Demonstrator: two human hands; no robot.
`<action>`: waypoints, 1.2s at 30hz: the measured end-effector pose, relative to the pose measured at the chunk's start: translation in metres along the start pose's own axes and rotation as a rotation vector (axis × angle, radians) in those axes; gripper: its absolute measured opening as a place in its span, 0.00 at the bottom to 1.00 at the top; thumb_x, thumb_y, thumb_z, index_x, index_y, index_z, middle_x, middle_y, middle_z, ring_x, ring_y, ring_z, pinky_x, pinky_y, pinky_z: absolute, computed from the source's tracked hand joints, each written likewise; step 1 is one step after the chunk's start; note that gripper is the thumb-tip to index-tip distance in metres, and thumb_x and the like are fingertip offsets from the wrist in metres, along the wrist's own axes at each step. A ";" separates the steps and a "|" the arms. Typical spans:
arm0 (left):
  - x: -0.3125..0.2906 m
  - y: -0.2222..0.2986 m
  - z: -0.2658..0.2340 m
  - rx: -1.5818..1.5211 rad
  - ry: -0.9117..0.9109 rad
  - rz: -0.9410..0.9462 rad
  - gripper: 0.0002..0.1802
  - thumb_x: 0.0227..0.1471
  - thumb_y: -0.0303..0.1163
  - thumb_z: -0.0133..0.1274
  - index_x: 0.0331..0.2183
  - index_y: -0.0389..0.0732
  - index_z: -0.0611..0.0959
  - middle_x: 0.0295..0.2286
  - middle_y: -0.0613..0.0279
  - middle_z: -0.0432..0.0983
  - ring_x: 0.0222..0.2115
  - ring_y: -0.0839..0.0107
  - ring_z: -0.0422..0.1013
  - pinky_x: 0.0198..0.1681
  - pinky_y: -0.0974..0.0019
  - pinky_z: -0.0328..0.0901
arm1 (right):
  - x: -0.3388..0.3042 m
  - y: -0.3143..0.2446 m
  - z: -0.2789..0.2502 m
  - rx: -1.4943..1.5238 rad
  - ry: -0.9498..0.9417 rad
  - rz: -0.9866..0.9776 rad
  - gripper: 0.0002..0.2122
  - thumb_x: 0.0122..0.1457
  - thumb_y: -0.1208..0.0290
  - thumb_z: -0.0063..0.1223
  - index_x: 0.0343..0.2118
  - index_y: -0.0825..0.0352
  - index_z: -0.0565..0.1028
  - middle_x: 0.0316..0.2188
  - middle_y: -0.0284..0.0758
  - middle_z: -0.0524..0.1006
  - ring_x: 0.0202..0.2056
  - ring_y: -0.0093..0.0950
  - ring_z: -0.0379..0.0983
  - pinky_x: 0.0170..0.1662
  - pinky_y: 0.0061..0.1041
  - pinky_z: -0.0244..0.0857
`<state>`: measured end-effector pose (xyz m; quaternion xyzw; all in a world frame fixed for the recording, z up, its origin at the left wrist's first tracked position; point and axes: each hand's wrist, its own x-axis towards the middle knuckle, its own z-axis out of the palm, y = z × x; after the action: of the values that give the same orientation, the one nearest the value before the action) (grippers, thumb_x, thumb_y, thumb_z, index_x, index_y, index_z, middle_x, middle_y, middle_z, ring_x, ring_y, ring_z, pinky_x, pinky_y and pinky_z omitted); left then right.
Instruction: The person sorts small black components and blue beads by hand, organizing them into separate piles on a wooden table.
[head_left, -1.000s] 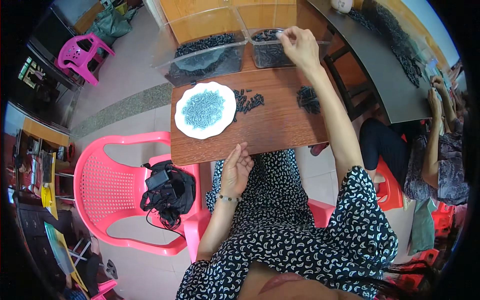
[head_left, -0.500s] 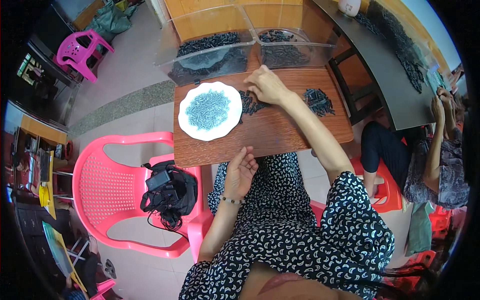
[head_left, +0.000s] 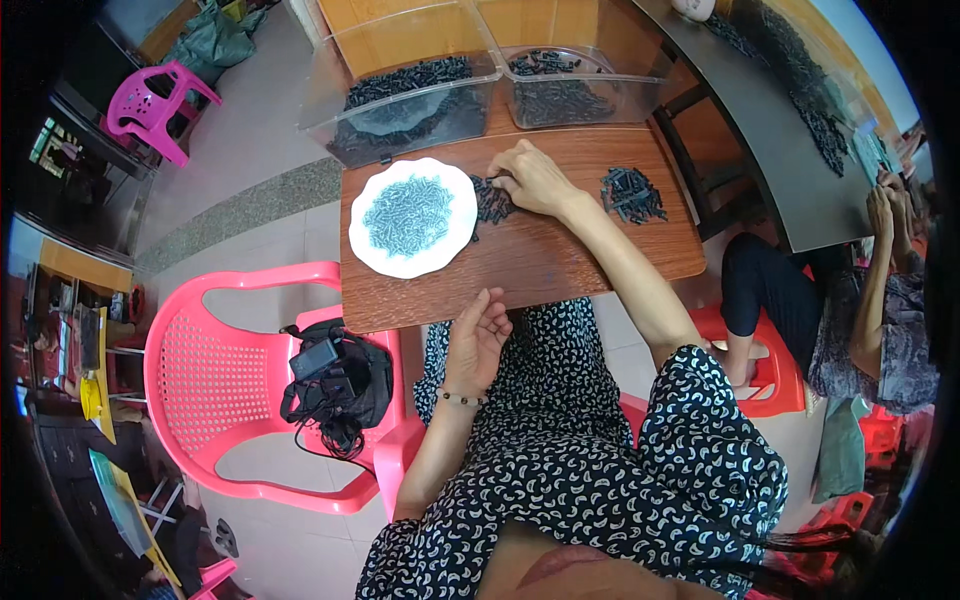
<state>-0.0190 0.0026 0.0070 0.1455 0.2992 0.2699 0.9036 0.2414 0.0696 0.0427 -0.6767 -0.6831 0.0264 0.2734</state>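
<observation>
My right hand [head_left: 537,181] reaches over the wooden table [head_left: 560,265], its fingertips pinched at a small pile of short black pieces [head_left: 494,204]. One black piece seems to be at the fingertips. Just left of it, a white scalloped plate [head_left: 362,240] holds a heap of small silvery, pin-like pieces [head_left: 408,217]. Another pile of short black rods [head_left: 633,195] lies to the right of my right forearm. At the table's front edge, my left hand [head_left: 480,340] hangs palm inward, fingers loosely curled and apart, with nothing visible in it.
Two clear plastic bins, left [head_left: 410,138] and right [head_left: 570,104], hold black pieces behind the table. A pink chair [head_left: 225,365] with a black bag [head_left: 345,385] stands at left. On the right is a dark table [head_left: 775,165], where another person's hands [head_left: 885,210] work.
My right hand has moved slightly down and its fingers have closed in on the middle pile of black pieces. The left hand has stayed almost still. The whole view has shifted a little.
</observation>
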 end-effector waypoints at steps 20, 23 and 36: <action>-0.012 0.000 0.014 -0.037 -0.036 0.250 0.14 0.58 0.40 0.51 0.42 0.41 0.78 0.37 0.66 0.77 0.38 0.76 0.71 0.44 0.72 0.65 | -0.082 -0.114 -0.015 0.363 0.090 -0.275 0.09 0.44 0.78 0.61 0.31 0.64 0.77 0.26 0.33 0.74 0.31 0.33 0.68 0.35 0.28 0.62; -0.013 0.005 0.009 -0.061 -0.025 0.259 0.14 0.58 0.39 0.51 0.42 0.40 0.79 0.36 0.65 0.77 0.36 0.76 0.72 0.43 0.72 0.66 | -0.076 -0.118 -0.010 0.381 0.081 -0.305 0.08 0.46 0.77 0.61 0.31 0.63 0.78 0.26 0.32 0.75 0.32 0.32 0.68 0.36 0.29 0.62; -0.014 0.019 -0.012 -0.148 0.114 0.277 0.14 0.56 0.36 0.52 0.41 0.38 0.76 0.37 0.58 0.76 0.38 0.69 0.73 0.44 0.67 0.68 | 0.024 0.008 0.018 -0.144 0.189 0.041 0.11 0.52 0.80 0.49 0.39 0.68 0.78 0.34 0.44 0.79 0.37 0.43 0.71 0.46 0.36 0.63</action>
<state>-0.0435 0.0111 0.0124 0.1031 0.3062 0.4210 0.8476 0.2427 0.0986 0.0327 -0.7080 -0.6404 -0.0812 0.2864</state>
